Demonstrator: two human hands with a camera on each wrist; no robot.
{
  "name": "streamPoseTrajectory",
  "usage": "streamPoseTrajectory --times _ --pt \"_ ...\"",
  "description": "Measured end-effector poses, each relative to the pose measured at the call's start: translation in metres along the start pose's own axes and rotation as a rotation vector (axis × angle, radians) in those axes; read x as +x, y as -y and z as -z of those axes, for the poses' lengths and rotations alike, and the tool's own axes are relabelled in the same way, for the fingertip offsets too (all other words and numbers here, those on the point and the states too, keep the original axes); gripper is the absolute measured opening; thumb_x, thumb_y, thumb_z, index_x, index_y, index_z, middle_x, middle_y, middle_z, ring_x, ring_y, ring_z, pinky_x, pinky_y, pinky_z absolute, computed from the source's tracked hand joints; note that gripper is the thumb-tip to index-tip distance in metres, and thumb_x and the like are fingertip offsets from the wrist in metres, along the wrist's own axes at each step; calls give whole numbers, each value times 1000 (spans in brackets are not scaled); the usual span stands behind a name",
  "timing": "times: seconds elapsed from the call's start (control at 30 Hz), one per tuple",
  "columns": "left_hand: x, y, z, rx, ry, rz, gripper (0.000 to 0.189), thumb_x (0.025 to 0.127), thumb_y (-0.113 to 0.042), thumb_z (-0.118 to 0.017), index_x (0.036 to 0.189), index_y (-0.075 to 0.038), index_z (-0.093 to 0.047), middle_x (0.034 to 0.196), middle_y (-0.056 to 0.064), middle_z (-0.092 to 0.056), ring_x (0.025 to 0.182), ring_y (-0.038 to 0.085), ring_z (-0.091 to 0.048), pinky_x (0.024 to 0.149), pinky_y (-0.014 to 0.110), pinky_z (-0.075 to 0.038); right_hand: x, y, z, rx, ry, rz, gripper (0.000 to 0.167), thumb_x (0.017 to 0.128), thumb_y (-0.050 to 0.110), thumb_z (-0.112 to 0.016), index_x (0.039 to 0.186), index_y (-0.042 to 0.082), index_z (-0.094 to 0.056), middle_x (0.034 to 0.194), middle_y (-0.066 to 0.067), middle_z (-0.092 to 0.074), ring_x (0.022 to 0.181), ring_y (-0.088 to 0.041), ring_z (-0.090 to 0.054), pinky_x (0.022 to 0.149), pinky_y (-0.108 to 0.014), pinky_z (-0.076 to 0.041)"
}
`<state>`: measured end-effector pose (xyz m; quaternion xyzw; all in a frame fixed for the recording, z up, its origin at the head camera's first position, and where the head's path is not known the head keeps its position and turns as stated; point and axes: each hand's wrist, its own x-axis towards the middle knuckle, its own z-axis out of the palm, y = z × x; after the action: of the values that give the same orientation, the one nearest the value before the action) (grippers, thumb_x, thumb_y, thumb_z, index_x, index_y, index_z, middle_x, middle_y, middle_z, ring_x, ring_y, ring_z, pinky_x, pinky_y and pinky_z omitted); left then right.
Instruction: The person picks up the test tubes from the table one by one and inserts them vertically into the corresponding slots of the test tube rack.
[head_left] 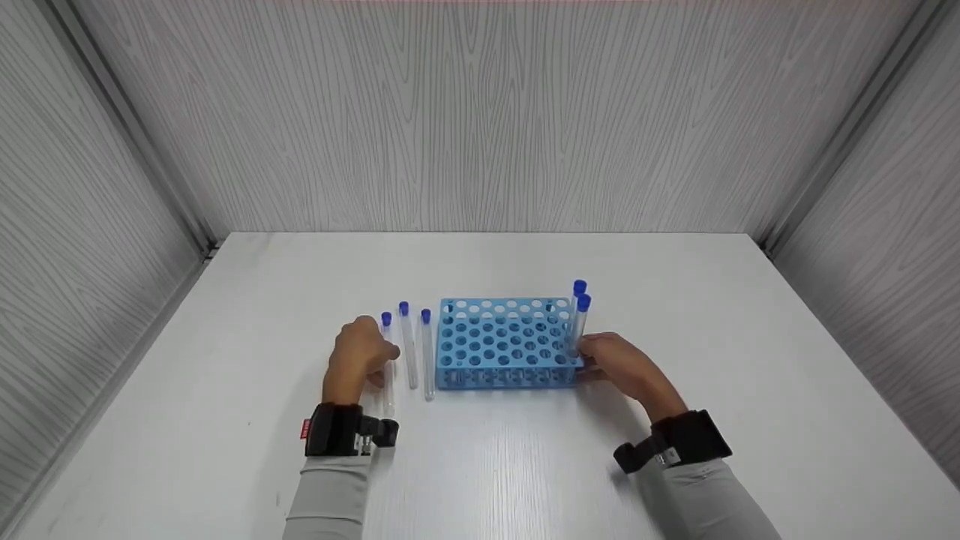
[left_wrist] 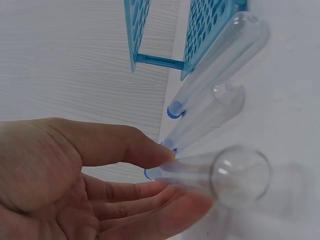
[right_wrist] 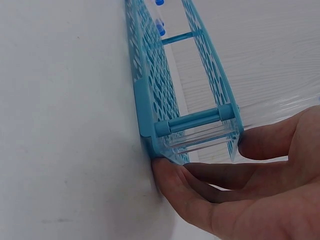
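Note:
My left hand (head_left: 360, 349) pinches a clear test tube with a blue cap (left_wrist: 197, 172) between thumb and fingers; in the left wrist view its rounded bottom faces the camera. Two more capped tubes, a nearer one (head_left: 409, 349) and one beside the rack (head_left: 428, 360), lie side by side on the table. At the right end of the blue test tube rack (head_left: 510, 379), my right hand (head_left: 619, 364) grips the frame, thumb at the top plate and fingers at the base in the right wrist view. Two blue-capped tubes, the front one (head_left: 580, 326) plainly seen, stand in the rack's right-hand holes.
The white table (head_left: 495, 465) runs back to a wood-grain panel (head_left: 480, 120), with similar panels (head_left: 75, 187) at the sides. Rows of round holes cover the rack. Each wrist wears a black camera strap (head_left: 332, 430) over a grey sleeve.

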<state>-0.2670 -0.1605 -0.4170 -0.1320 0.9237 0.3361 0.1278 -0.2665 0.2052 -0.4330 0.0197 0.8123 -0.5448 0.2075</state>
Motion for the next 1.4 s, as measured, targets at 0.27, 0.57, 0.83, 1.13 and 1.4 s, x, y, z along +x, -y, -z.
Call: streamPoseTrajectory --times 0.27,0.57,0.83,1.13,1.4 --pt "-1 -2 1 -9 5 11 46 95 -15 -67 129 12 -55 97 22 -68 58 20 -69 52 27 -55 0 0 -1 2 -8 -4 39 101 15 -39 120 -11 -60 116 -17 -61 110 -30 -62 104 -48 -51" --pt "-3 -3 3 -28 -13 -4 44 93 -17 -68 125 12 -58 86 17 -67 57 21 -69 55 29 -56 1 0 -1 -6 -17 -6 39 100 15 -39 121 -10 -60 119 -18 -61 112 -31 -62 103 -48 -51" --pt "-6 -5 3 -43 -59 -55 31 92 -15 -68 112 9 -64 84 16 -68 55 19 -67 49 26 -52 1 0 -1 -15 -23 -12 41 101 13 -37 126 -12 -58 121 -19 -62 113 -31 -61 105 -49 -50" --pt "-14 -12 7 -90 -76 -121 24 92 -13 -67 107 5 -62 89 18 -66 65 22 -69 54 27 -57 1 0 -1 -4 -24 -14 42 101 14 -39 129 -12 -57 121 -19 -61 114 -31 -61 106 -49 -50" --pt "-17 -17 7 -100 -93 -133 20 93 -13 -67 105 1 -60 93 18 -65 74 24 -67 57 28 -59 1 0 -1 -10 -23 -15 44 101 15 -40 131 -12 -57 122 -19 -61 115 -32 -60 106 -49 -50"
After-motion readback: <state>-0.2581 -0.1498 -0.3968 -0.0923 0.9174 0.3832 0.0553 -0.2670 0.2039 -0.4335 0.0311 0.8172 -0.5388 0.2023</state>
